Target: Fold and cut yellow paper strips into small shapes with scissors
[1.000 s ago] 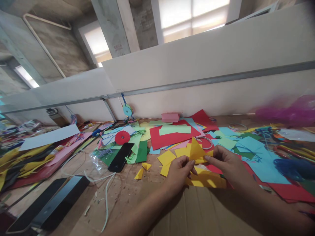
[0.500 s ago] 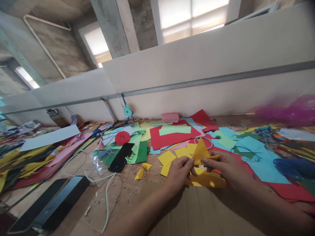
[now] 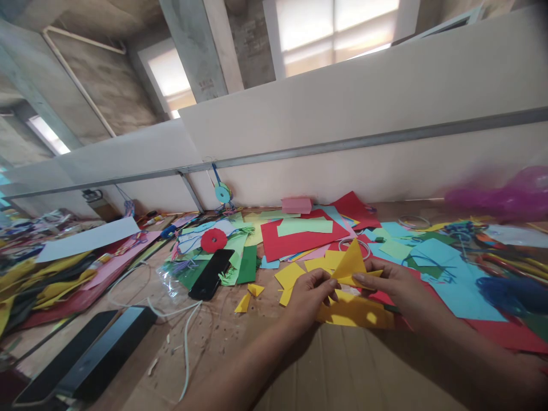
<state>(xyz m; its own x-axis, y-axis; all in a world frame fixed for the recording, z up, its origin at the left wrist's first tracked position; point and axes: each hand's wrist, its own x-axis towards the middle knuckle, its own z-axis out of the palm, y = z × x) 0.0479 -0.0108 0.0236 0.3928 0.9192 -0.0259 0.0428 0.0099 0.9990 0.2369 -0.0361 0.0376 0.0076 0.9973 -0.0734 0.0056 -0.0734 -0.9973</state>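
Between my two hands is a piece of folded yellow paper with a pointed top, held up above the table. My left hand pinches its left lower edge between thumb and fingers. On the other side my right hand grips the lower right part, thumb toward me. A yellow paper strip lies below the hands, partly hidden by them. Several yellow paper squares lie just beyond my left hand. Further left are small folded yellow pieces.
A black phone lies left of centre, near a white cable and a long dark box. Red paper and light blue paper cover the back and right. Brown cardboard lies under my forearms. A white partition stands behind.
Both hands stay nearly in place with the yellow paper between them. The paper's pointed top has turned slightly, and my left hand has shifted a little.
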